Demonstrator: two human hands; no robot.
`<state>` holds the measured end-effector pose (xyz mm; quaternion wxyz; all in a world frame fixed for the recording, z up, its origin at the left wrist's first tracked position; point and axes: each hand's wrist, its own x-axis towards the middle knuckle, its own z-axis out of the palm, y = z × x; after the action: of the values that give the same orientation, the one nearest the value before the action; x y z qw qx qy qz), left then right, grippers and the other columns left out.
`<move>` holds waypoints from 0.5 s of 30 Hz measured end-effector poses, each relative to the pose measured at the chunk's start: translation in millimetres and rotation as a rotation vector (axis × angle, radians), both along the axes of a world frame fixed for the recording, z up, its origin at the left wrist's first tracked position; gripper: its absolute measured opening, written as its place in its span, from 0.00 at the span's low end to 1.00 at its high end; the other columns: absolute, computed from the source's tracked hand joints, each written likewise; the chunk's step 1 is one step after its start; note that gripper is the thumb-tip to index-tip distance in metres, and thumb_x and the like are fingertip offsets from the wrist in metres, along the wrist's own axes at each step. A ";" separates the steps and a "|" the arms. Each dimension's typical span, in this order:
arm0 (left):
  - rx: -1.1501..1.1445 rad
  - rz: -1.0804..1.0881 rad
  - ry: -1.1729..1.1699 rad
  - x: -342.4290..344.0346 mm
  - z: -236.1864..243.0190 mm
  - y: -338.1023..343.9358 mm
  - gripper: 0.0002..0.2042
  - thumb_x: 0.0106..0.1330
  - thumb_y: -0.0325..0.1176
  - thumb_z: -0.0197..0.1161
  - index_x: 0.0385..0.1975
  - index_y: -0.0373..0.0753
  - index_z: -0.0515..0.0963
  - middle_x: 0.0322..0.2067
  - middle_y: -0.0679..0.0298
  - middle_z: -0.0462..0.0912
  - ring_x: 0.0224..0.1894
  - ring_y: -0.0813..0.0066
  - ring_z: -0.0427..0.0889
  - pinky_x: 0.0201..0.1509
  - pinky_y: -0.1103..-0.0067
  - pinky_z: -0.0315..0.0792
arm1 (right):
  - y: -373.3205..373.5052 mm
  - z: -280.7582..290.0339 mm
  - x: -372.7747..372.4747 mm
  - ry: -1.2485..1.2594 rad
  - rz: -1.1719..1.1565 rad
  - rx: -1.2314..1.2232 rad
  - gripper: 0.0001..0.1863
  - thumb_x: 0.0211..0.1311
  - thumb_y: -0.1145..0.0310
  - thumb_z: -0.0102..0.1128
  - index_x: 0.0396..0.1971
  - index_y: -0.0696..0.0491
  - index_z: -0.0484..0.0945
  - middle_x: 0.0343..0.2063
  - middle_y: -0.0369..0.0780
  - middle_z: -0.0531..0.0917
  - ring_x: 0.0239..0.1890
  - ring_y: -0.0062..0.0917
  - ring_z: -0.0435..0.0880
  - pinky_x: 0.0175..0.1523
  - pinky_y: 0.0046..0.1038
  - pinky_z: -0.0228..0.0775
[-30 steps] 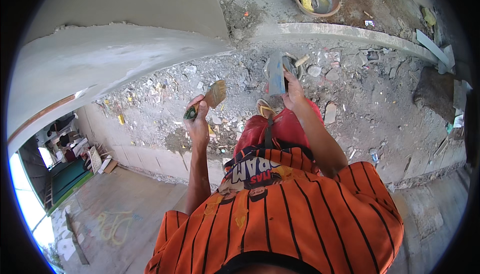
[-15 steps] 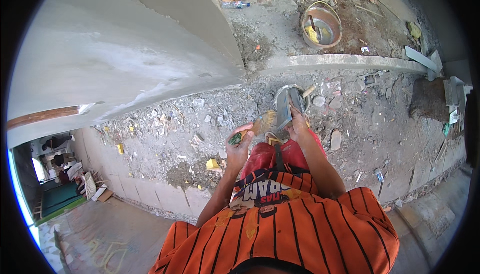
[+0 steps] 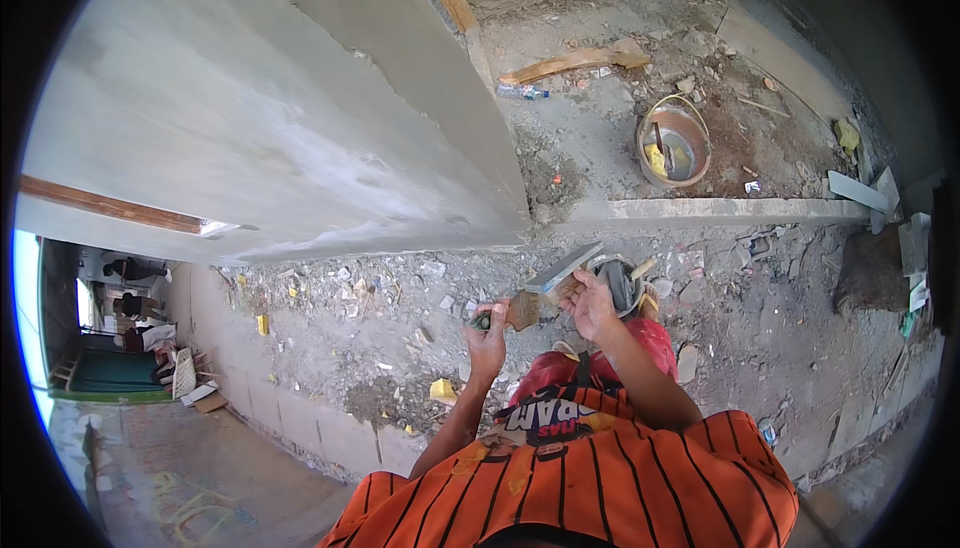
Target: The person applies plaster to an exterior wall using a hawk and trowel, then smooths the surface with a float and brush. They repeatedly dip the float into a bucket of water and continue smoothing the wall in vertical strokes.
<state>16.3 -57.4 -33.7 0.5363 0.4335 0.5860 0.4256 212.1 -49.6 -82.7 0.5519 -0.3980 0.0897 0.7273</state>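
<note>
My left hand (image 3: 487, 343) is closed round the green-ended handle of a wide brush (image 3: 522, 311) with brown bristles. Just to its right, my right hand (image 3: 592, 305) grips a flat grey plastering trowel (image 3: 566, 268), its blade tilted up toward the left. The brush tip is close to the trowel's underside; whether they touch I cannot tell. The trowel's handle is hidden by my fingers. Right beside my right hand, by my feet, stands a grey bucket (image 3: 628, 288) with a light wooden handle (image 3: 643, 268) at its rim.
A smooth plastered wall (image 3: 330, 128) rises at the left. Beyond a low concrete ledge (image 3: 720, 211) stands an orange bucket (image 3: 674, 148) holding a yellow sponge-like piece and a tool. A plastic bottle (image 3: 522, 92) and a wooden plank (image 3: 575, 61) lie farther off. Rubble (image 3: 400, 298) litters the floor.
My view has tilted up, so the wall and orange bucket sit lower. The trowel has turned from near upright to a slanted, flatter pose, now above the brush.
</note>
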 end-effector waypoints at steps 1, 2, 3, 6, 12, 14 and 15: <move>-0.022 0.009 -0.009 8.9 -0.3 1.3 0.11 0.69 0.38 0.55 0.35 0.35 0.74 0.35 0.64 0.79 0.37 0.81 0.76 0.40 0.81 0.73 | 5.8 3.2 4.6 0.024 0.017 0.016 0.10 0.58 0.60 0.58 0.38 0.44 0.70 0.34 0.31 0.78 0.38 0.22 0.78 0.41 0.30 0.70; -0.034 -0.013 0.008 18.8 0.6 1.6 0.12 0.69 0.39 0.56 0.35 0.35 0.74 0.34 0.65 0.79 0.35 0.81 0.76 0.40 0.81 0.73 | 11.4 6.8 10.1 0.047 0.036 0.033 0.09 0.59 0.60 0.58 0.36 0.43 0.69 0.33 0.30 0.78 0.37 0.21 0.77 0.40 0.28 0.68; -0.051 -0.007 -0.006 27.9 0.9 1.7 0.11 0.69 0.39 0.56 0.35 0.35 0.74 0.33 0.66 0.78 0.34 0.81 0.76 0.40 0.81 0.73 | 15.3 11.4 13.5 0.067 0.036 0.045 0.09 0.59 0.61 0.59 0.35 0.42 0.69 0.33 0.30 0.78 0.37 0.21 0.77 0.40 0.28 0.69; -0.093 0.058 -0.033 64.7 -0.2 6.8 0.11 0.68 0.39 0.56 0.36 0.36 0.75 0.33 0.66 0.77 0.34 0.80 0.76 0.40 0.80 0.75 | 28.3 14.0 30.0 0.137 0.025 0.107 0.07 0.61 0.65 0.59 0.34 0.42 0.69 0.32 0.30 0.77 0.37 0.22 0.79 0.42 0.29 0.72; -0.220 0.202 -0.039 126.5 -0.3 19.2 0.13 0.69 0.40 0.54 0.41 0.37 0.72 0.42 0.62 0.75 0.46 0.72 0.75 0.50 0.70 0.74 | 69.2 12.7 98.1 0.156 -0.026 0.142 0.09 0.62 0.62 0.57 0.40 0.43 0.71 0.35 0.31 0.79 0.39 0.23 0.79 0.45 0.32 0.71; -0.186 0.265 -0.046 141.1 5.1 18.3 0.13 0.68 0.42 0.56 0.41 0.37 0.73 0.39 0.64 0.76 0.42 0.76 0.75 0.48 0.74 0.74 | 92.4 29.0 117.0 0.142 -0.027 0.223 0.12 0.62 0.62 0.57 0.44 0.45 0.72 0.37 0.32 0.79 0.38 0.21 0.78 0.44 0.28 0.71; -0.167 0.287 -0.054 149.2 7.7 19.4 0.14 0.68 0.43 0.56 0.41 0.38 0.73 0.37 0.65 0.76 0.41 0.77 0.75 0.47 0.76 0.73 | 106.8 32.2 122.1 0.101 0.031 0.248 0.12 0.62 0.62 0.57 0.44 0.46 0.72 0.37 0.32 0.79 0.38 0.20 0.78 0.44 0.27 0.71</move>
<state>165.5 -38.0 -26.0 0.5194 0.2877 0.6607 0.4592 334.1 57.2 -50.5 0.5804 -0.2911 0.0205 0.7603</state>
